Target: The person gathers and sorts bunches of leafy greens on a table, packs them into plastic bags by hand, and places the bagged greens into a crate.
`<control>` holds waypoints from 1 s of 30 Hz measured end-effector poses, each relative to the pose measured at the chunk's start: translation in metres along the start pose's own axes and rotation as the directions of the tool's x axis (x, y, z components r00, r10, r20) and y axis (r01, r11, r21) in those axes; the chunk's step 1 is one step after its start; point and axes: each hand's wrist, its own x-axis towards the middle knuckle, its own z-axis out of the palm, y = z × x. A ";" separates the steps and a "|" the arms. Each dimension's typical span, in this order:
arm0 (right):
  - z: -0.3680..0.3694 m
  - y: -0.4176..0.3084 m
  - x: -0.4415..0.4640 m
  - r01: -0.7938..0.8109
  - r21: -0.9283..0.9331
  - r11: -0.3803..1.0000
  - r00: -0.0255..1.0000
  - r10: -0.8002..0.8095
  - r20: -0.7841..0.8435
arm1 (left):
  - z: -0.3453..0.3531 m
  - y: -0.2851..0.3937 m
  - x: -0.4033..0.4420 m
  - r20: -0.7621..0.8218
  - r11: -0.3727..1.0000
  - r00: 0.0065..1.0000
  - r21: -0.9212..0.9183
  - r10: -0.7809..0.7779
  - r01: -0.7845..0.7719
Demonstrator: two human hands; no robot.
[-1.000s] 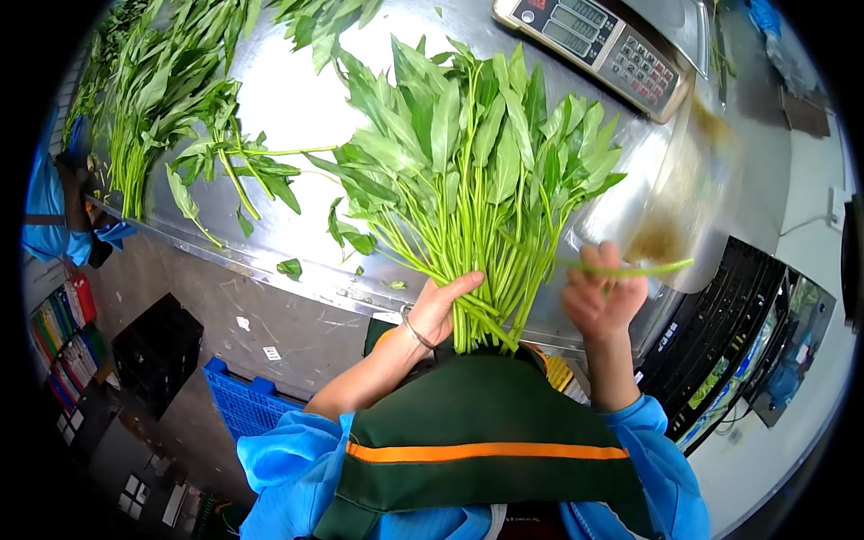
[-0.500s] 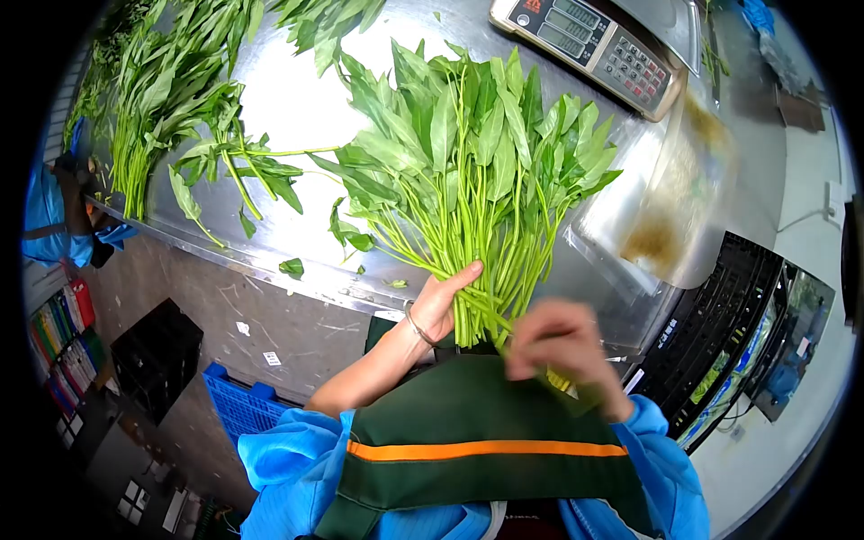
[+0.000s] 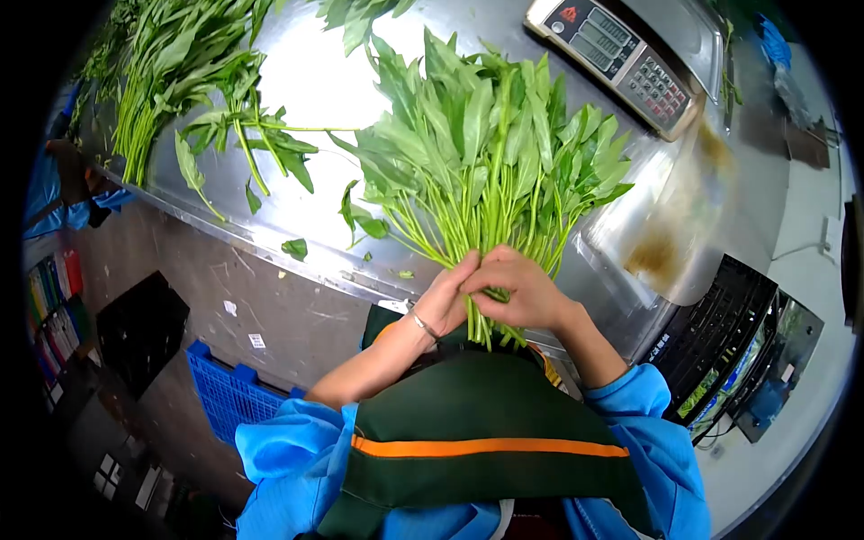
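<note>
A large bunch of water spinach (image 3: pixel 486 162) rests on the steel table (image 3: pixel 297 270) in front of me, leaves pointing away and cut stems toward my apron. Around the stems on the left side, my left hand (image 3: pixel 443 301) is closed, with a bangle at its wrist. My right hand (image 3: pixel 517 290) presses in from the right, fingers curled over the stems beside the left hand. The two hands touch at the fingertips. Below them the stem ends stick out. What lies inside the right hand's fingers is partly hidden.
More water spinach (image 3: pixel 171 81) lies at the far left, with loose sprigs (image 3: pixel 261 148) beside the bunch. A digital scale (image 3: pixel 621 63) stands at the back right, near clear plastic bags (image 3: pixel 657 234). Black crates (image 3: pixel 720 333) are at the right; a blue crate (image 3: pixel 225 396) is below left.
My right hand has moved up and left from near the apron onto the stems beside my left hand. My left hand keeps its hold on the bunch. The view has shifted slightly.
</note>
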 end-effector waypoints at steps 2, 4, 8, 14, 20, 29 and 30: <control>0.003 -0.010 -0.003 0.071 -0.180 0.981 0.994 -0.054 0.093 | 0.004 0.000 0.001 -0.150 0.998 0.987 -0.034 -0.051 0.046; -0.002 -0.030 -0.009 -0.026 -0.060 0.998 0.982 0.037 0.185 | 0.013 0.004 0.001 -0.226 0.998 0.973 -0.051 -0.039 0.028; -0.020 -0.063 -0.019 -0.448 0.724 0.524 0.883 0.386 0.267 | 0.021 0.009 0.000 -0.155 0.987 0.987 -0.156 -0.049 0.024; -0.029 0.006 -0.010 -0.398 0.057 0.916 0.871 0.396 -0.292 | 0.019 0.015 -0.006 -0.076 0.998 0.997 0.054 0.020 -0.015; -0.024 -0.008 0.000 -0.195 -0.163 0.967 0.955 0.150 -0.256 | 0.016 0.016 -0.008 -0.077 1.000 0.997 0.018 -0.009 0.010; -0.041 -0.011 -0.018 -0.243 0.145 0.959 0.930 0.188 0.314 | 0.017 0.010 -0.004 -0.118 0.998 0.991 0.010 0.061 -0.060; -0.046 -0.017 -0.022 -0.317 0.368 0.874 0.900 0.154 0.408 | 0.016 0.011 -0.004 -0.114 0.999 0.992 -0.004 0.045 -0.046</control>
